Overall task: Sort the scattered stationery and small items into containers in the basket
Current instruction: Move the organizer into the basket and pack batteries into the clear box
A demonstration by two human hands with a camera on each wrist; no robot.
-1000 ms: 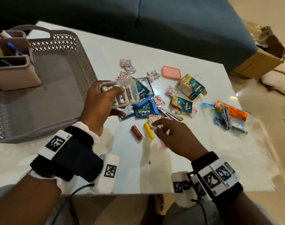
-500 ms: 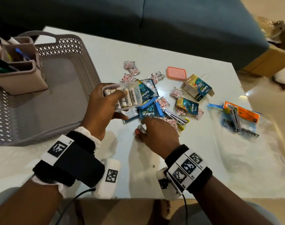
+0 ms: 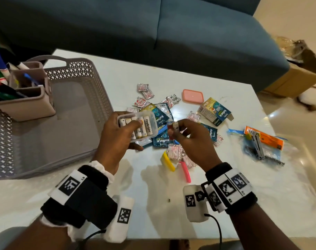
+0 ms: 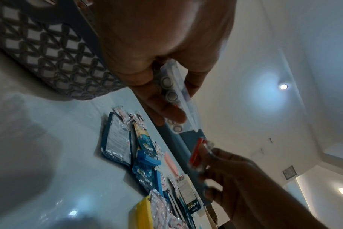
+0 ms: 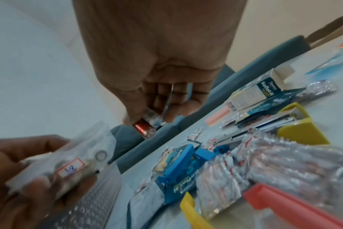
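Observation:
My left hand (image 3: pixel 131 134) grips a clear plastic box of white batteries (image 3: pixel 144 126), held above the table beside the grey basket (image 3: pixel 99 91). The box's battery ends also show in the left wrist view (image 4: pixel 171 96). Just right of the box, my right hand (image 3: pixel 174 130) pinches a red battery (image 5: pixel 142 129) at its fingertips, together with a small pale piece I cannot identify. The red battery (image 4: pixel 195 152) hangs a short way below the box, apart from it. Foil sachets (image 3: pixel 175 150), blue sachets (image 3: pixel 161 139) and clips lie scattered on the table under both hands.
A pen holder (image 3: pixel 25 105) with markers stands at the basket's far left. A pink lid (image 3: pixel 193 96), a Koflet-H carton (image 3: pixel 215 110), a yellow clip (image 3: pixel 168 160), a pink clip (image 3: pixel 185 171) and a zip bag with clippers (image 3: pixel 261 141) lie on the white table. A blue sofa runs behind.
My right hand moved left onto the red battery on the table, picked it up and raised it to beside the box. The left hand kept holding the box.

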